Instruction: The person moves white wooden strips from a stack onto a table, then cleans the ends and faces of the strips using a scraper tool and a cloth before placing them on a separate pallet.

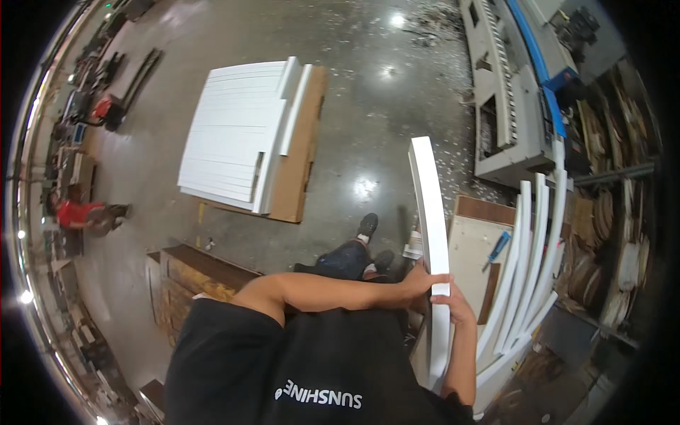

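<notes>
while both hands close around one long white board (432, 212), it stands nearly upright in front of the person, its top end rising away over the concrete floor (368, 106) and its lower end dropping past the wrists. the left hand (419, 278) wraps the board's left edge, and the right hand (453, 303) clenches it from the right just below, so the two grips sit almost touching, well down its length.

by its look the board is stiff and painted smooth, probably light for its length but top-heavy when held this low; a grip spread wider along the edges would likely steady it better, and the slick face could slide through the fingers.

just to the right, four more white boards (528, 262) lean side by side against a workbench (471, 248), with a blue tool (498, 248) lying on it. further off, one stack of white boards (230, 134) lies flat on a brown sheet (301, 163), with two loose ones resting along its right edge. one grey machine (510, 106) stands beyond the bench, and one person in red (78, 212) is at the far left.
</notes>
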`<state>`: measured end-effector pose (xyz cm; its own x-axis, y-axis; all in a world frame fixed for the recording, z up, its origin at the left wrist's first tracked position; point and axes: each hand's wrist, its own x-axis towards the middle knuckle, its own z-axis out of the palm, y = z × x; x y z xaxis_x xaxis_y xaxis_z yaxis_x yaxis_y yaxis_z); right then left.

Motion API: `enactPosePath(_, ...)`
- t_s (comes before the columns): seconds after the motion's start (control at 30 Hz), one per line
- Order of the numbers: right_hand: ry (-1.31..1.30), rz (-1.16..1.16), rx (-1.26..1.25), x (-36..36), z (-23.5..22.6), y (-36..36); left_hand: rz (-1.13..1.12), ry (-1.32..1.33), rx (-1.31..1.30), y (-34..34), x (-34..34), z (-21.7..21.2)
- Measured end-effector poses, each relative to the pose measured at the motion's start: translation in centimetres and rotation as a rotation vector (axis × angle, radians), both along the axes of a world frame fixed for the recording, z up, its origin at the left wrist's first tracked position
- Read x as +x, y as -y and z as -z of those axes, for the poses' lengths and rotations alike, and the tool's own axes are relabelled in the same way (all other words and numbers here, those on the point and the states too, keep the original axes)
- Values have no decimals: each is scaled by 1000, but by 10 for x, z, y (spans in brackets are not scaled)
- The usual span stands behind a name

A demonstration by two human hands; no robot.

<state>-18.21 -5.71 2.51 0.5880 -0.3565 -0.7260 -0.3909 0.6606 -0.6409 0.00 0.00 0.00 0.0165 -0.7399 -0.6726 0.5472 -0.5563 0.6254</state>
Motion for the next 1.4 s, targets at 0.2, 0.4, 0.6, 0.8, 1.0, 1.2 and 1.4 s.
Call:
enactPosePath(0.2, 50, -190, 0, 124, -25, 38, -373, -231, 40, 1, 103, -6)
enactPosePath(0.4, -40, -595, -29, 189, -41, 76, -684, -188, 23, -2, 241, -12)
enactPosePath(0.6, -172, -940, -177, 255, -45, 158, -1070, -249, 5, -40, 403, 37)
enactPosePath(0.8, -284, -895, -147, 375, -40, 240, -1364, -298, -158, -82, 493, 61)
enactPosePath(1.0, -109, -680, -42, 522, -15, 304, -1704, -490, -92, -73, 537, 78)
enactPosePath(1.2, -190, -757, -144, 694, 44, 428, -1783, -557, -96, 0, 579, 143)
enactPosePath(1.4, -258, -1092, -224, 912, 174, 605, -1977, -637, -93, 157, 648, 260)
